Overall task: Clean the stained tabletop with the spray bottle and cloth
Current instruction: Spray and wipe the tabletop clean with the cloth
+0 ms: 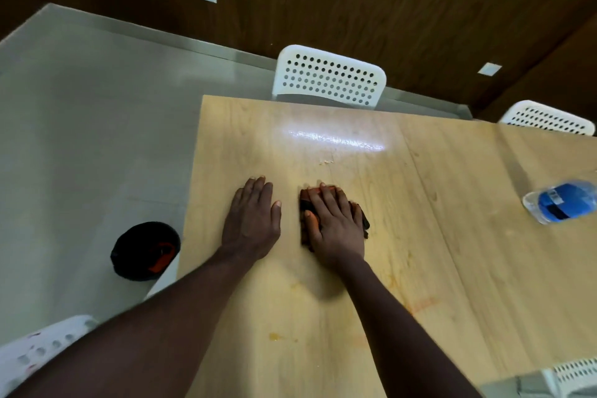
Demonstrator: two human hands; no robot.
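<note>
The counter (452, 236) is smooth, pale wood-grain laminate with a glossy glare patch. Yellow-orange stains (276, 337) blotch its near part, and pale crumbs (326, 161) lie farther out. The cloth (303, 202), dark, crumpled and flecked with orange, lies mid-counter under the right hand (336, 223), whose straight fingers press it flat. Just beside it, the left hand (252, 220) rests palm-down on bare laminate, fingers straight. A clear, blue-labelled bottle (562, 200) lies on its side at the far right.

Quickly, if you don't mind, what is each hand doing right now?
Left hand: open, flat on the table.
Right hand: open, pressing flat on the cloth.
</note>
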